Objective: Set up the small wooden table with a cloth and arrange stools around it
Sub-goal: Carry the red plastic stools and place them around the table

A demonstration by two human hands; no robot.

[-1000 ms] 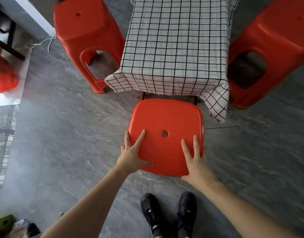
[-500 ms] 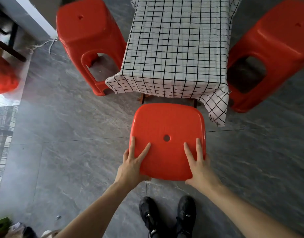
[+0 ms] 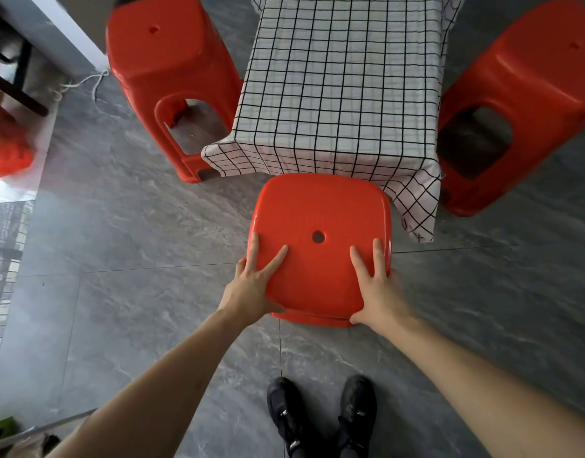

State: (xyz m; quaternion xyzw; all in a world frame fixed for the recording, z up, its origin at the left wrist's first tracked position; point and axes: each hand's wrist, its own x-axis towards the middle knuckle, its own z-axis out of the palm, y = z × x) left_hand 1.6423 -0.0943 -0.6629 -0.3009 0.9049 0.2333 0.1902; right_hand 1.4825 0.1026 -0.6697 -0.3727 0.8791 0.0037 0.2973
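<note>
- Near stool (image 3: 319,246): red, seen from straight above, so only its seat shows; its legs are hidden beneath. The far edge of the seat meets the hanging hem of the cloth (image 3: 337,90).
- Left hand (image 3: 255,285): fingers spread flat on the seat's near-left part, thumb wrapped round the near edge; it grips the stool there.
- Right hand (image 3: 375,289): fingers flat on the near-right part, thumb hooked under the near edge, gripping likewise. The outer fingers of both hands drop past the seat's sides and are partly hidden.
- The checked cloth covers the table completely; no wood shows, and its far end is cut off by the frame.
- Left stool (image 3: 172,81): stands just beside the table, top blurred.
- Right stool (image 3: 522,107): partly cut off at the frame's right edge.
- Shoes (image 3: 321,418): black, on the grey floor (image 3: 136,259), below the near stool.
</note>
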